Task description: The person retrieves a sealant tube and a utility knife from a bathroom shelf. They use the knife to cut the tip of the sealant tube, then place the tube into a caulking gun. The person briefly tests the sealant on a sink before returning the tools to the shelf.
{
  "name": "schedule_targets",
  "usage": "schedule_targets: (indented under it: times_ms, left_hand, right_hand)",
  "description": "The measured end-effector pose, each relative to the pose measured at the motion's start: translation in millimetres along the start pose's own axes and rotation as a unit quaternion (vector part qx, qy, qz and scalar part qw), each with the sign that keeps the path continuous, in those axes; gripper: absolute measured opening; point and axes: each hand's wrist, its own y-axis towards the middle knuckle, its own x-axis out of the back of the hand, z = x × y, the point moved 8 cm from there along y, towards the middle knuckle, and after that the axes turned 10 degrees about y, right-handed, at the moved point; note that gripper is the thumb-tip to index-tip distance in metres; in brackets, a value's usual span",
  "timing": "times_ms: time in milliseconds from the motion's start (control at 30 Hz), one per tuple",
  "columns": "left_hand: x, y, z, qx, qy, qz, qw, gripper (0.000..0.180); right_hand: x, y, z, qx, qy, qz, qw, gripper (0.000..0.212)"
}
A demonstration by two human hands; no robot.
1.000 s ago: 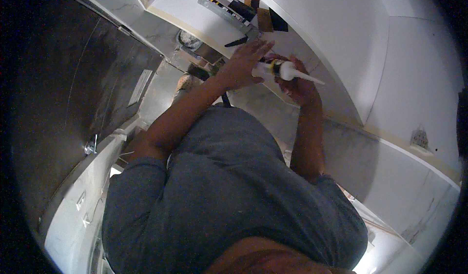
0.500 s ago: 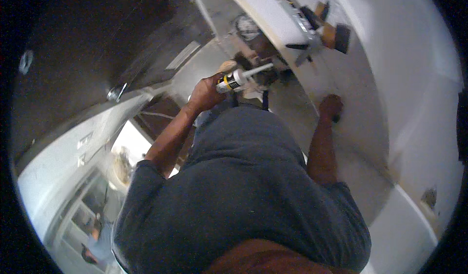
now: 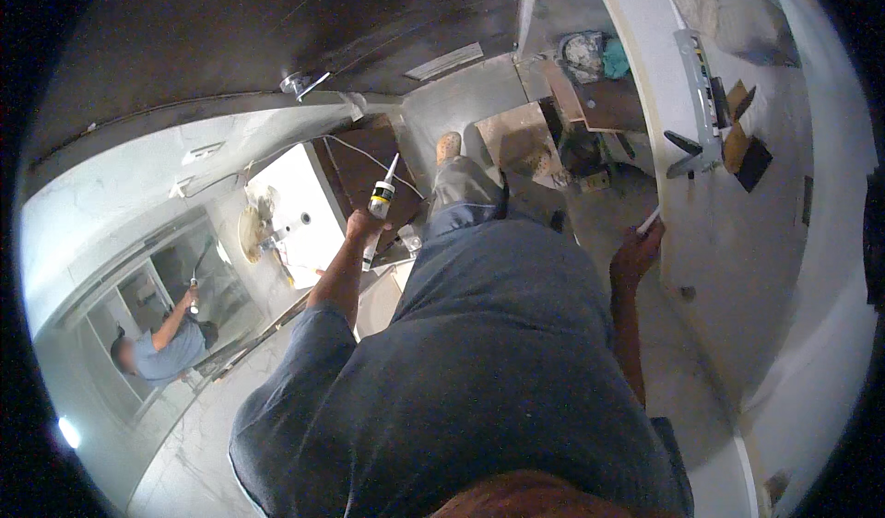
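My left hand (image 3: 364, 229) is wrapped round a white sealant cartridge (image 3: 381, 200) with a black and yellow label, its tapered nozzle pointing up. Beside the edge of the white ledge (image 3: 678, 251), my right hand (image 3: 636, 253) has its fingers closed round a thin white stick-like piece (image 3: 650, 220). Only its end shows above the fingers, so its kind is unclear. Farther along the ledge lies a grey caulking gun (image 3: 701, 94) with a white nozzle. Next to it are a black-handled tool (image 3: 683, 149) and a wooden piece with a dark end (image 3: 745, 157).
To the left, a white sink (image 3: 300, 191) with a faucet sits near a mirror (image 3: 166, 306) reflecting a person. A dark panel (image 3: 212, 48) with a metal handle (image 3: 300, 85) spans the upper left. On the floor lie a brown board (image 3: 521, 140) and a bundle (image 3: 583, 55).
My view has swung left, bringing the sink and mirror more into sight. The cartridge's nozzle now points upward instead of right. A white piece now shows in my right hand.
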Motion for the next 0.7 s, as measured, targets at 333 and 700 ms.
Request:
schedule_targets:
  times_ms: [333,700]
  left_hand:
    - [64,-28,-52,-0.032,-0.236,0.073,0.969,0.064]
    - [-53,121,-16,-0.211,-0.433,-0.038,0.875,0.070]
  right_hand:
    - [-196,-66,-18,-0.008,0.183,0.213,0.960,0.015]
    - [-508,-124,-80,0.092,0.120,0.556,0.817,0.022]
